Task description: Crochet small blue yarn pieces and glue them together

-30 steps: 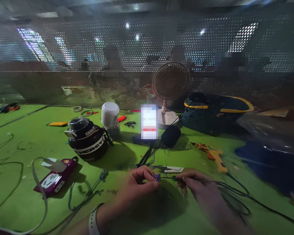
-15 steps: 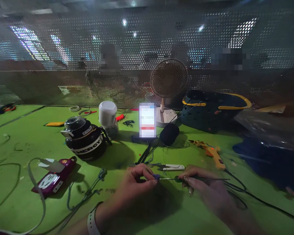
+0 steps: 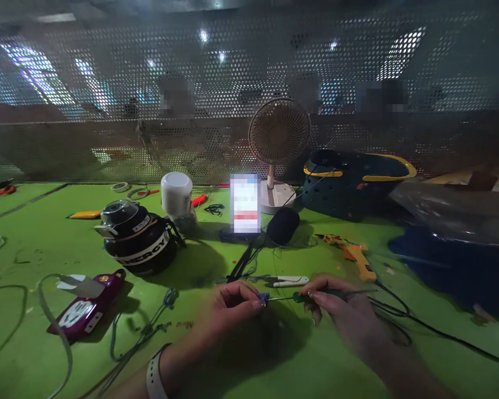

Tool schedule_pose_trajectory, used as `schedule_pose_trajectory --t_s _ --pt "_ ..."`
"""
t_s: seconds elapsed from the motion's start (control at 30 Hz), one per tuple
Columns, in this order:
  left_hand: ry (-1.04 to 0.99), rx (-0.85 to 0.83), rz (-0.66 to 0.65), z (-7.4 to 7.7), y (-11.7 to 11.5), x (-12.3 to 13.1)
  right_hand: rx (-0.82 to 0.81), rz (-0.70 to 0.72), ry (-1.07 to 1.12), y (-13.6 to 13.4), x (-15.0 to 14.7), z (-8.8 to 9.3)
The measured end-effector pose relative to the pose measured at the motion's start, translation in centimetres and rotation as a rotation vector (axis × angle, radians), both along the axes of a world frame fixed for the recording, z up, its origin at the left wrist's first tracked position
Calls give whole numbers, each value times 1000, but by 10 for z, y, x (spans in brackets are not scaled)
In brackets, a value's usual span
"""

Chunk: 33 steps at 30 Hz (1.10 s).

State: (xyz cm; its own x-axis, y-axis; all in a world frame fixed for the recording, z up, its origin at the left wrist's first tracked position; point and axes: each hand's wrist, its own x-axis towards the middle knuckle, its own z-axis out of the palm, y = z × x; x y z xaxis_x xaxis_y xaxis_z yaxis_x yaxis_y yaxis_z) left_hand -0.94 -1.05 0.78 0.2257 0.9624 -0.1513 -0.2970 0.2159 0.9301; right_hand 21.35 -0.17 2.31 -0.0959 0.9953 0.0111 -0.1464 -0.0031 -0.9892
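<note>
My left hand [image 3: 232,303] pinches a small purple piece [image 3: 263,297] between thumb and forefinger, low over the green table [image 3: 33,244]. My right hand [image 3: 340,311] grips a thin hook tool with a green handle [image 3: 294,298]; its metal tip points left at the purple piece. Thin dark thread runs from the hands up toward a dark ball of yarn [image 3: 283,225]. A white thread snip [image 3: 291,281] lies just behind the hands.
A phone [image 3: 245,203] stands lit at centre, a small fan [image 3: 278,138] behind it. A black jug [image 3: 135,238], white jar [image 3: 176,195], maroon power strip [image 3: 83,307], yellow glue gun [image 3: 355,255], dark basket [image 3: 355,185], and blue cloth under plastic [image 3: 453,244] surround them. Cables trail right.
The view has shifted a little, so everything sits slightly left and higher. Both hands keep the same grips; the hook tip stays at the purple piece.
</note>
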Motion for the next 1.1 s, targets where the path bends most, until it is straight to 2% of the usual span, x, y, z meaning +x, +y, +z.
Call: schedule_pose_trajectory --t_s 0.17,0.33,0.5,0.77,0.93,1.1 --pt "-70 -5 -9 -2 1 0 34 0 -34 -2 0 -8" --pt "-102 -47 -10 -2 1 1 84 4 -76 -3 -2 -8" --pt "-100 -38 2 -3 1 1 67 -34 -53 -5 -7 -4" --pt "-85 5 -13 -3 -1 -1 31 80 6 -4 -9 -10" --pt "-179 -24 -34 -3 -1 -1 20 34 112 -6 -14 -13" --pt "-216 -38 -54 -4 -1 -3 -3 25 116 -8 -15 -14"
